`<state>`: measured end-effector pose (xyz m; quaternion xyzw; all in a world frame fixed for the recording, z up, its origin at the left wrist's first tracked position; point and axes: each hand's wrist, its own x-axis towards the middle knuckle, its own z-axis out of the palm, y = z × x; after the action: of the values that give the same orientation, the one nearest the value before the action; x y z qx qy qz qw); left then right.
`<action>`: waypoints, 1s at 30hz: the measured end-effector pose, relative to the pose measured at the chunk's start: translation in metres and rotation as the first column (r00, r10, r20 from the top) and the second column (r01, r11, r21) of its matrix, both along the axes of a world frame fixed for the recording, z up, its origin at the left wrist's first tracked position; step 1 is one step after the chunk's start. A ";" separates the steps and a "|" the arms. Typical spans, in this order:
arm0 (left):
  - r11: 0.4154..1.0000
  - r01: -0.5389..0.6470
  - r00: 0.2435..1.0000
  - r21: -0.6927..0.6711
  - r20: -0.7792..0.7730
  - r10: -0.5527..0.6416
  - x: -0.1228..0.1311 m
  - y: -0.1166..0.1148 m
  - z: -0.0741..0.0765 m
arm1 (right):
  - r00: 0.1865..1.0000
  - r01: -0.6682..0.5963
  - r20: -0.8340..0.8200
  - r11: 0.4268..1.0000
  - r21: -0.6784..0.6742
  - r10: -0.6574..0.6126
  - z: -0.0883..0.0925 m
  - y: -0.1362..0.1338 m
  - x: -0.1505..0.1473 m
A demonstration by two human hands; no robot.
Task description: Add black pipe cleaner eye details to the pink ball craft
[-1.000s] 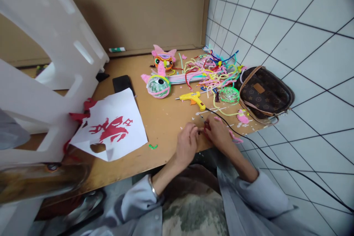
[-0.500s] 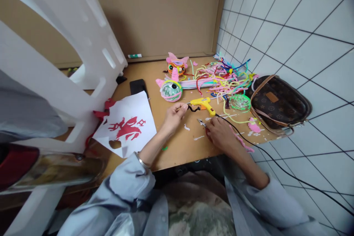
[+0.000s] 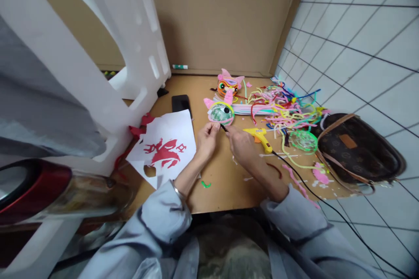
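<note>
My left hand [image 3: 207, 140] is closed in a pinch on a short black pipe cleaner [image 3: 223, 127]. Close beside it, my right hand [image 3: 241, 143] is closed at the other end of the black piece; its fingers hide what they grip. Just beyond my fingertips lies a round green-and-clear ornament [image 3: 221, 113] with pink ears, a yellow-and-pink rim and a black eye. Behind that sits an orange animal head [image 3: 226, 86] with pink ears. A yellow hot glue gun [image 3: 261, 137] rests to the right of my right hand.
Tangled colourful pipe cleaners [image 3: 288, 107] spread at the back right, near a green ring [image 3: 304, 140] and a brown handbag [image 3: 356, 150]. Left are white paper [image 3: 170, 133] with red cutouts, a black phone [image 3: 180, 103] and a white plastic frame [image 3: 144, 22]. The gun's black cord [image 3: 314, 188] runs right.
My right hand has moved from the small metal tool near the front of the table up to the black pipe cleaner at my left hand. The tool no longer shows on the table.
</note>
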<state>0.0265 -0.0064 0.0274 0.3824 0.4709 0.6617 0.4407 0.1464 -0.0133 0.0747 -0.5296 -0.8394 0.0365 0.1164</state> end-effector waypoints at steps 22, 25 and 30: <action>0.996 -0.077 0.970 -0.041 0.229 0.085 0.009 0.001 -0.008 | 0.986 -0.047 -0.150 0.987 0.152 0.070 -0.027 0.004 -0.017; 0.996 -0.088 0.986 -0.030 0.140 0.091 0.011 -0.001 -0.011 | 0.990 -0.022 -0.134 0.975 0.222 0.053 -0.030 0.005 -0.016; 0.995 -0.104 0.989 -0.001 0.108 0.104 0.013 -0.002 -0.010 | 0.993 -0.018 -0.107 0.959 0.282 0.050 -0.033 0.008 -0.012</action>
<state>0.0393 -0.0081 0.0173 0.3221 0.4642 0.7045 0.4294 0.1345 -0.0050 0.0420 -0.4903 -0.8372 -0.0509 0.2369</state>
